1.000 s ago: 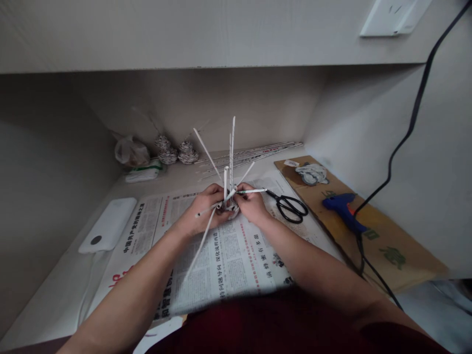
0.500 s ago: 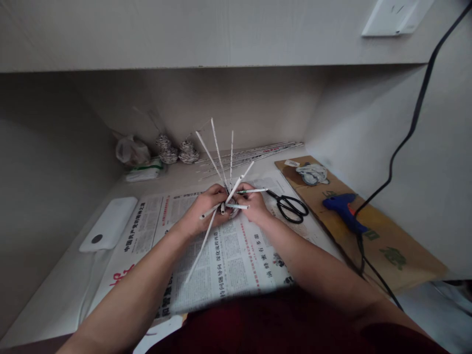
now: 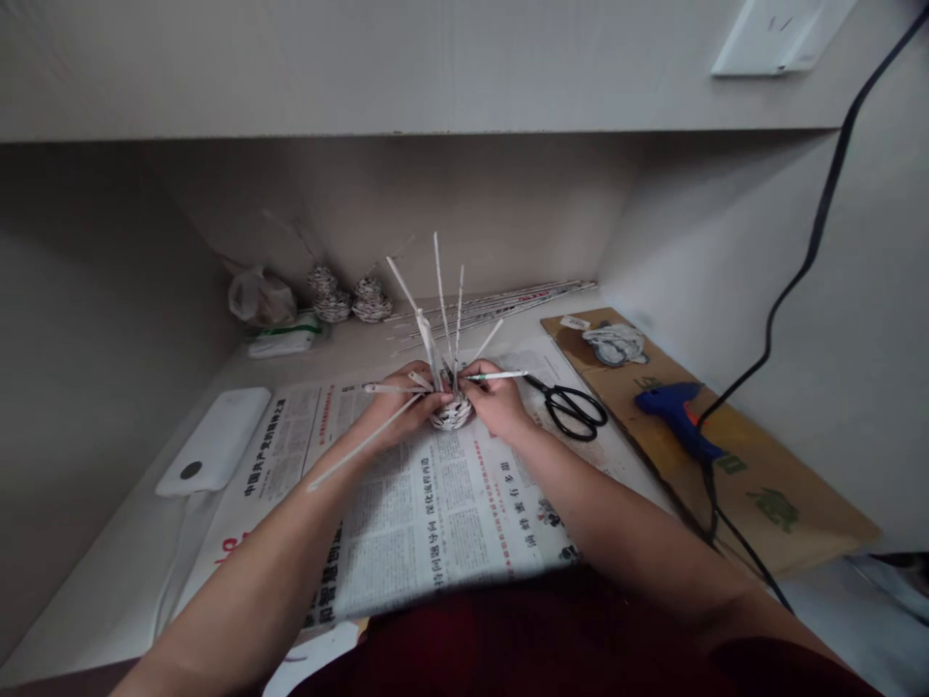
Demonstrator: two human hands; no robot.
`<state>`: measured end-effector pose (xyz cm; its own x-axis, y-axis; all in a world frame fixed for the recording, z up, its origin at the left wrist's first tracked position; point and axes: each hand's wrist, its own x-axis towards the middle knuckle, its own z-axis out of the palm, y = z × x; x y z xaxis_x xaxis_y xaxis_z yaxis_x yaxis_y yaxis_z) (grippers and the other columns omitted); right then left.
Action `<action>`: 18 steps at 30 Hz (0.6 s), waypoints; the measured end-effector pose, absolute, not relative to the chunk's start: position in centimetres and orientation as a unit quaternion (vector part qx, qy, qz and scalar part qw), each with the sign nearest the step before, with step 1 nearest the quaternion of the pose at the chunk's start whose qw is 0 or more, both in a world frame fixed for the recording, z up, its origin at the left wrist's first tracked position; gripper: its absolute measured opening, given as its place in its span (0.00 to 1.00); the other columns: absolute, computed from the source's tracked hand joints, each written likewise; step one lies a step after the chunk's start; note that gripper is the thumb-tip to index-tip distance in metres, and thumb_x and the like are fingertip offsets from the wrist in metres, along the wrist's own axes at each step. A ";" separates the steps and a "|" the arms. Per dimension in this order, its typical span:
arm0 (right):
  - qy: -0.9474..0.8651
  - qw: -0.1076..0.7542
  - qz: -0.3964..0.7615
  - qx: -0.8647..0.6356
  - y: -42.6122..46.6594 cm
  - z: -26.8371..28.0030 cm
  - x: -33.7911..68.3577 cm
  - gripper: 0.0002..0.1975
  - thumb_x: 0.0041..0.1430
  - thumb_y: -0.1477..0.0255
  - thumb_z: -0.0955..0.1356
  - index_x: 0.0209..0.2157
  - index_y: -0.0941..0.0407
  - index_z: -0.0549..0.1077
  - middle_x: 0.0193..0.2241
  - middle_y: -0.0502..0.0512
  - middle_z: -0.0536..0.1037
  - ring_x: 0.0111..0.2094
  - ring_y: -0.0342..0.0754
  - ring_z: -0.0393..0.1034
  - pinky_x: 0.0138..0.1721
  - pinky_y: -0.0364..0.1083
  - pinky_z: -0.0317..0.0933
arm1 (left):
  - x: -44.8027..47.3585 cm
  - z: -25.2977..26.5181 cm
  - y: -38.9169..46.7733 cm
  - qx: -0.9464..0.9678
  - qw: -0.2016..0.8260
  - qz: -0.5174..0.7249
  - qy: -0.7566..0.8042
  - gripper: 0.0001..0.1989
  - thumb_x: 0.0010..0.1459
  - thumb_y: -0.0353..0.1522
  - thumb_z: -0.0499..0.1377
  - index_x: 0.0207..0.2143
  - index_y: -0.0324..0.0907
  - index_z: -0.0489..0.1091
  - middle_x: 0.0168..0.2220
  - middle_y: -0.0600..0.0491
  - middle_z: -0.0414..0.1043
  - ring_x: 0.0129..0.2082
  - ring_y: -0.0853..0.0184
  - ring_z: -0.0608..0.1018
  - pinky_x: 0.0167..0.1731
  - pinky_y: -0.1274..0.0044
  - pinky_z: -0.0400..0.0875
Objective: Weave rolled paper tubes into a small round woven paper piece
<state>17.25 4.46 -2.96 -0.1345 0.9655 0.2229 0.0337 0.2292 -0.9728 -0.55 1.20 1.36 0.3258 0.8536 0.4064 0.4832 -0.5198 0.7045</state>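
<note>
Between my two hands is a small round piece woven from rolled newspaper [image 3: 452,413], with several paper tubes [image 3: 439,290] fanning out of its top. My left hand [image 3: 412,395] is closed on its left side, thumb near the tube bases. A long tube [image 3: 363,445] slants from there down over my left forearm. On the opposite side my right hand [image 3: 494,395] grips the piece, with one tube pointing right across its fingers. Black-handled scissors [image 3: 573,407] lie just right of my right hand. Some fingertips are hidden behind the tubes.
Newspaper sheets [image 3: 392,513] cover the desk. A white power bank [image 3: 214,442] lies left. At the back are woven gourd shapes [image 3: 372,300], a plastic bag [image 3: 259,295] and spare paper tubes [image 3: 500,305]. On cardboard [image 3: 784,484] at right rests a blue glue gun [image 3: 678,411] with a hanging cord.
The woven piece has turned in my hands, and its rounded side now shows. Tubes that pointed at me and rightward have swung left or upright. Both hands keep hold.
</note>
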 end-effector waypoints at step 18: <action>-0.607 0.503 0.467 -0.401 4.2 -3.0 17.2 0.04 0.52 0.68 0.68 0.29 0.53 0.72 0.26 0.47 0.75 0.29 0.45 0.69 0.32 0.43 0.62 | 0.7 -0.5 1.5 0.597 0.370 0.506 0.500 0.13 0.48 0.36 0.67 0.35 0.41 0.75 0.33 0.50 0.79 0.32 0.62 0.79 0.36 0.71 0.74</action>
<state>17.24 4.16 -2.98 -0.1731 0.9560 0.2369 0.0172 0.2434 -0.9698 0.72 1.50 -0.48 -0.0131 0.9720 0.2347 0.2230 -0.2260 0.9483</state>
